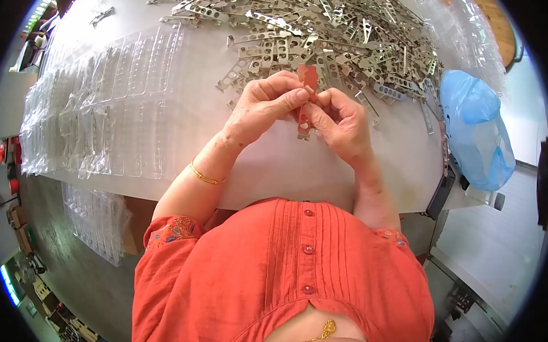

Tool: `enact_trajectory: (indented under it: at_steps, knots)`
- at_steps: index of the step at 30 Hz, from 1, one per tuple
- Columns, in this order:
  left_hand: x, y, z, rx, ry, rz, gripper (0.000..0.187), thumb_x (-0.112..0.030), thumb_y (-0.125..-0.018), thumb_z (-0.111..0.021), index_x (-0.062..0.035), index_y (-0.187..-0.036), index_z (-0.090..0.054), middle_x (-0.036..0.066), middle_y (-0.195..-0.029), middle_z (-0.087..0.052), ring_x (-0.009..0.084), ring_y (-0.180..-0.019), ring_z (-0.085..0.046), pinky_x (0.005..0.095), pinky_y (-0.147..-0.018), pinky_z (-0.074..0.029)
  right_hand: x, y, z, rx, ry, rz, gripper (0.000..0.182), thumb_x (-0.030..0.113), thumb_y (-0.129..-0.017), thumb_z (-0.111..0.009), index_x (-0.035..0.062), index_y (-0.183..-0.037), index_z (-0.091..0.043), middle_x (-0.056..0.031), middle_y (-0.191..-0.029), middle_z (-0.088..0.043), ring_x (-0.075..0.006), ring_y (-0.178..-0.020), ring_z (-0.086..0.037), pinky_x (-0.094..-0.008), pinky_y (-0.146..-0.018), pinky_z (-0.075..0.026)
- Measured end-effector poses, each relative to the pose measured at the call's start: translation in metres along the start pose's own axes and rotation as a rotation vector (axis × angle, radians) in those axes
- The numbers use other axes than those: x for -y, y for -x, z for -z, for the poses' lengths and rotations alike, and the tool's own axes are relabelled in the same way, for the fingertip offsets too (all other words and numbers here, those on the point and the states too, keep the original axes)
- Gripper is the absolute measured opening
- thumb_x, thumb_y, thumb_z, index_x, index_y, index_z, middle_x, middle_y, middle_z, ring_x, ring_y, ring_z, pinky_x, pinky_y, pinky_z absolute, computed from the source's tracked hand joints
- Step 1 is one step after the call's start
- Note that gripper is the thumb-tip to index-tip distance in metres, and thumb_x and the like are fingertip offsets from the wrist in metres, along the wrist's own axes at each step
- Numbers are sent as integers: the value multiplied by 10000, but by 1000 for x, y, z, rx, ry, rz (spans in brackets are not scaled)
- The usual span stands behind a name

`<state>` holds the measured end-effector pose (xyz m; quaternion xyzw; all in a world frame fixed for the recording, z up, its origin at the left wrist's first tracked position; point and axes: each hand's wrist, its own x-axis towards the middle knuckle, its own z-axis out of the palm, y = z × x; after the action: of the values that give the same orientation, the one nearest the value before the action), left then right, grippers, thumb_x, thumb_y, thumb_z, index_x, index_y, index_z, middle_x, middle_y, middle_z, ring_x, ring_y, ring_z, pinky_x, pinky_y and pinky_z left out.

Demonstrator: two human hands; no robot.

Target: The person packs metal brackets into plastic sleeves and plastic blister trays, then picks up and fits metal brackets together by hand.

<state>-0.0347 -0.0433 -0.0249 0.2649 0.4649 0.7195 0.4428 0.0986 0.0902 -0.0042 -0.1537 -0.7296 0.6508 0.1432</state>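
Both my hands meet over the table, closed on one flat metal strip with holes, which mirrors the red of the blouse. My left hand pinches it between thumb and fingers around its middle. From the other side my right hand grips it a little lower, thumb pressed on its face. The strip stands roughly upright in view, its notched ends showing above and below the fingers. Just beyond the hands lies a large loose pile of similar perforated metal strips.
Clear plastic trays in wrapping cover the table's left side, and more wrapped trays sit lower, beside the table. A blue plastic bag is at the right edge, near a dark flat object. Clear plastic wrap lies at the back right.
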Motion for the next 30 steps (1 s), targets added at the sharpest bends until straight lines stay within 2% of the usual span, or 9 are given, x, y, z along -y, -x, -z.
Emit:
enact_trajectory:
  at_steps: [5,8,11,13,16,20,23,27,30]
  knots:
    - [-7,0,-1,-1,-52,-39,162,-150,-998,-619,-21,-1031,-711,16,-933,-662,100,-824,-654,243,-693,-543,12,3,7,48,-13,-72,116,90,-944,-677,38,-866,-610,32,-720,-626,-2,-617,-536,-192,-522,-392]
    - [-7,1,3,-42,0,50,133,-115,-983,-635,-18,-1037,-708,25,-964,-651,93,-802,-637,243,-688,-527,13,4,9,88,-250,-66,110,72,-949,-643,58,-860,-581,32,-707,-596,-14,-591,-532,-196,-515,-398]
    - [-5,0,2,-69,25,50,222,-70,-965,-646,-18,-1180,-643,36,-978,-640,107,-810,-637,250,-686,-527,9,4,13,-79,-285,-65,152,93,-961,-607,84,-826,-539,37,-690,-556,-19,-544,-494,-200,-484,-399]
    - [-5,-1,3,-53,91,1,378,-93,-928,-701,-62,-1282,-573,0,-969,-653,88,-857,-644,256,-725,-565,11,0,13,-92,-265,-73,162,97,-964,-605,86,-819,-532,36,-683,-557,-18,-536,-491,-202,-475,-394]
    - [-8,-1,-3,-67,157,17,452,-91,-918,-713,-51,-1322,-515,9,-978,-651,105,-877,-656,287,-749,-589,10,0,12,-82,-231,-82,176,103,-968,-601,88,-810,-524,36,-661,-553,-18,-516,-481,-204,-459,-386]
    - [-9,-2,-3,-89,163,58,428,-14,-931,-665,-10,-1324,-496,62,-986,-650,138,-820,-667,307,-731,-612,10,0,7,-47,-183,-92,186,112,-974,-598,88,-805,-525,43,-620,-542,-19,-493,-470,-203,-446,-376]
    - [-5,-3,2,-28,137,96,417,-112,-910,-731,-22,-1270,-542,37,-1119,-645,122,-942,-663,305,-777,-596,8,0,7,-33,-181,-107,189,114,-976,-597,85,-803,-525,40,-618,-547,-18,-488,-473,-202,-442,-373]
    - [-5,-3,1,-30,145,90,404,-113,-909,-732,-34,-1260,-547,28,-1116,-639,117,-940,-658,302,-772,-594,10,0,5,-20,-175,-99,184,114,-976,-597,85,-806,-531,37,-623,-555,-17,-493,-482,-201,-442,-376]
    - [-3,-4,1,-75,157,61,340,-36,-924,-690,-14,-1234,-553,61,-1008,-667,133,-830,-685,287,-668,-608,12,0,5,-18,-167,-114,178,114,-976,-597,85,-810,-537,37,-624,-558,-17,-494,-484,-200,-443,-378]
